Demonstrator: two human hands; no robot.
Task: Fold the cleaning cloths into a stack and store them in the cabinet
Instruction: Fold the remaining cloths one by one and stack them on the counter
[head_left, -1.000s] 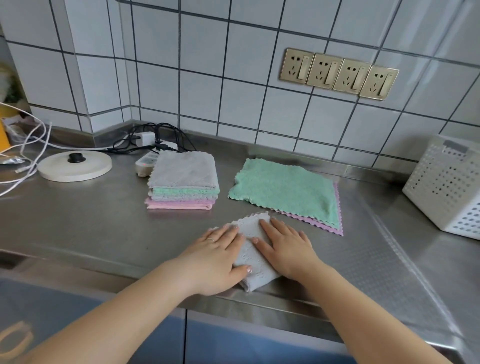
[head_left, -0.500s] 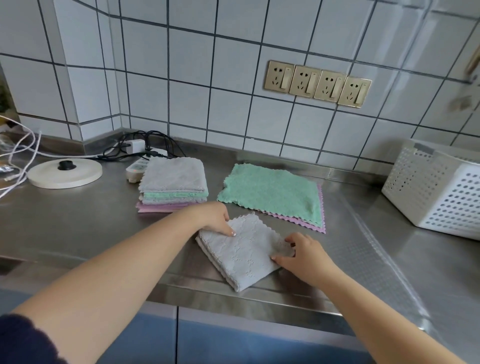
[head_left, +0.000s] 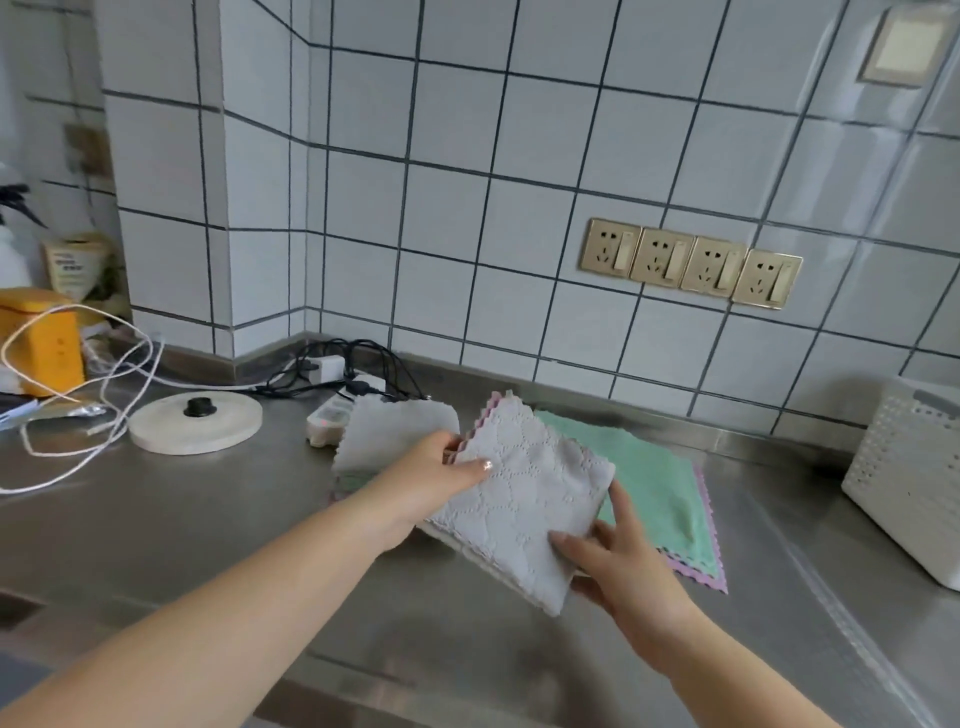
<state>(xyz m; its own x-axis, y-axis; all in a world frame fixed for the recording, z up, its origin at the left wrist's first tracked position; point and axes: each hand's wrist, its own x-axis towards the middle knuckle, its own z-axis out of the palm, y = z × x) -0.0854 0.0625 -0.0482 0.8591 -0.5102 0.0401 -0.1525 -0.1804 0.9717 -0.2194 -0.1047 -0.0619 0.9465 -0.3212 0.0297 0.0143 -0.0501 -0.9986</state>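
Note:
A folded grey cloth (head_left: 524, 499) is lifted off the steel counter (head_left: 208, 519), tilted between both hands. My left hand (head_left: 434, 478) pinches its left edge, thumb on top. My right hand (head_left: 613, 556) grips its lower right corner, thumb on top and fingers underneath. Behind my left hand sits the stack of folded cloths (head_left: 395, 431), grey on top, its lower layers mostly hidden. To the right an unfolded green cloth (head_left: 654, 483) lies flat over a pink cloth (head_left: 696, 569).
A round cream lid (head_left: 195, 428), white cables (head_left: 78, 415), a power strip with black cords (head_left: 332, 415) and a yellow box (head_left: 44, 338) crowd the back left. A white perforated basket (head_left: 909, 483) stands at the right. Wall sockets (head_left: 691, 265) sit above.
Both hands went from pressing the grey cloth flat on the counter to gripping it and lifting it up toward the stack. The view tilted upward.

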